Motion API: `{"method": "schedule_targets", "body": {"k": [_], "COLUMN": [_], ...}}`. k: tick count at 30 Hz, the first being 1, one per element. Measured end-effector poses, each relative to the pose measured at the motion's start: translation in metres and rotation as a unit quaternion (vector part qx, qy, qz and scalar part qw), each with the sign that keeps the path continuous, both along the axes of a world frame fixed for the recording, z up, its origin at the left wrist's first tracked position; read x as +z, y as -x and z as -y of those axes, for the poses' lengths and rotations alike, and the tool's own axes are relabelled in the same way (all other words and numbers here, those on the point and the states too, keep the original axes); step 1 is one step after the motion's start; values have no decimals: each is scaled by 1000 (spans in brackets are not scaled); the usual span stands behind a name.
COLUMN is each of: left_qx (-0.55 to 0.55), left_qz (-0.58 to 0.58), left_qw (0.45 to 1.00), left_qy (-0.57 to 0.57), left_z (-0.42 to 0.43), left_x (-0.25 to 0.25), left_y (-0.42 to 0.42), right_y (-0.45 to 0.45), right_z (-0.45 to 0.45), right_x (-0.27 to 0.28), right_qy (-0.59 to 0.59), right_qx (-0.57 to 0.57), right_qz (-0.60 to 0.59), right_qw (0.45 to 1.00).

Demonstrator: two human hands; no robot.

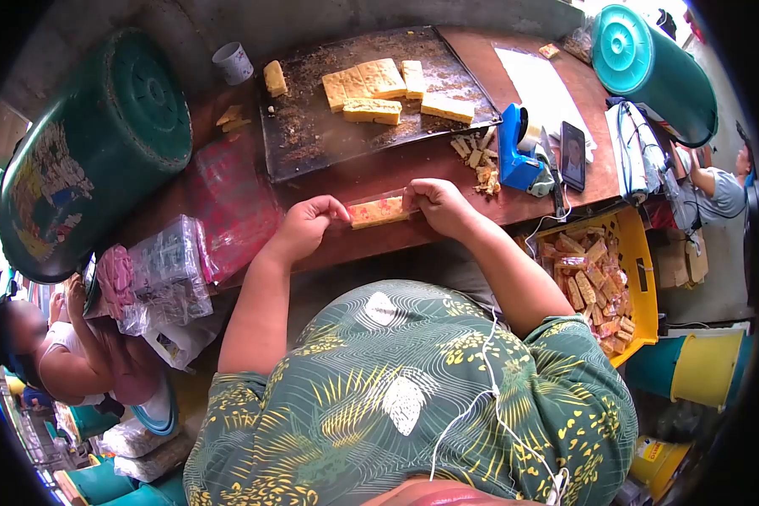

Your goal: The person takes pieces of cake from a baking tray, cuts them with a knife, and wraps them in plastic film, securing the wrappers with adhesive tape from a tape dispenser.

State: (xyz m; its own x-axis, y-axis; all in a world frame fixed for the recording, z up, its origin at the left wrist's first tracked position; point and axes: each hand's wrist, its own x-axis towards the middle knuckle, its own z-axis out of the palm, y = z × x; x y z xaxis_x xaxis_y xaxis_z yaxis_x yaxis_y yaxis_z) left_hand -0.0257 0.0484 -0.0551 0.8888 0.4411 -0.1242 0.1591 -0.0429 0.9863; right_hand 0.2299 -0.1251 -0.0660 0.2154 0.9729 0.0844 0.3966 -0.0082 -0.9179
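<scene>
Between my hands, just above the table's front edge, is a golden cake bar in a clear wrapper with red print (378, 212). My left hand (310, 223) pinches the wrapper's left end with thumb and finger. At the right end, my right hand (438, 205) is closed on the wrapper, its fingertips partly hidden. Beyond them, a dark baking tray (312, 139) carries a cake slab (358, 82) and several cut bars, such as one at its right (447, 108). Cake scraps (481, 160) lie by the tray's front right corner.
A blue tape dispenser (519, 156), a knife (557, 190) and a phone (573, 156) stand to the right. Below them, a yellow crate (645, 278) holds many wrapped bars. Plastic bags (164, 270) and a large green bucket (93, 160) are at left. Other people sit at both sides.
</scene>
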Motion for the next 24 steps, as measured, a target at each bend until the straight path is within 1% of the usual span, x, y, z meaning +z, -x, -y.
{"method": "schedule_targets", "body": {"k": [1,2,4,5,7,8,10,11,13,14,16,17,19,20,22,23,24], "left_qx": [-15,1,34,50,85,117,178,167,140,133,120,118,115,132,163,143,124], "left_qz": [-17,-24,-41,-29,-2,-18,-49,-64,-92,-109,-144,-134,-114,-114,-114,-113,-111], "left_qw": [1000,999,995,996,996,993,973,953,883,881,877,880,885,882,876,882,888], "left_qy": [-5,26,89,67,22,-32,-140,-243,-438,-440,-442,-440,-436,-438,-439,-434,-430], "left_z": [0,3,16,19,26,29,33,34,37,38,39,36,29,27,28,28,29], "left_x": [4,8,25,23,18,16,17,19,36,38,41,33,12,6,5,6,14], "left_y": [1,2,1,-1,-5,-6,-7,-5,-1,0,3,6,10,9,4,3,1], "right_y": [1,3,12,16,16,15,12,9,0,-4,-7,-6,-5,-5,-5,-5,-5], "right_z": [0,0,5,7,6,6,6,8,9,9,15,17,18,17,13,11,10], "right_x": [0,1,24,32,17,11,11,11,12,13,15,16,22,24,25,26,25], "right_qy": [11,23,66,88,65,53,-20,-56,-110,-136,-80,-51,-9,12,25,31,8], "right_qx": [-7,-14,-42,-55,-73,-82,-90,-94,-70,-57,-61,-63,-57,-55,-83,-96,-86], "right_qz": [-19,-38,-15,-4,-31,-44,45,89,248,325,308,299,319,330,346,356,349], "right_qw": [1000,999,997,995,995,994,995,990,960,934,946,951,946,942,934,929,933]}}
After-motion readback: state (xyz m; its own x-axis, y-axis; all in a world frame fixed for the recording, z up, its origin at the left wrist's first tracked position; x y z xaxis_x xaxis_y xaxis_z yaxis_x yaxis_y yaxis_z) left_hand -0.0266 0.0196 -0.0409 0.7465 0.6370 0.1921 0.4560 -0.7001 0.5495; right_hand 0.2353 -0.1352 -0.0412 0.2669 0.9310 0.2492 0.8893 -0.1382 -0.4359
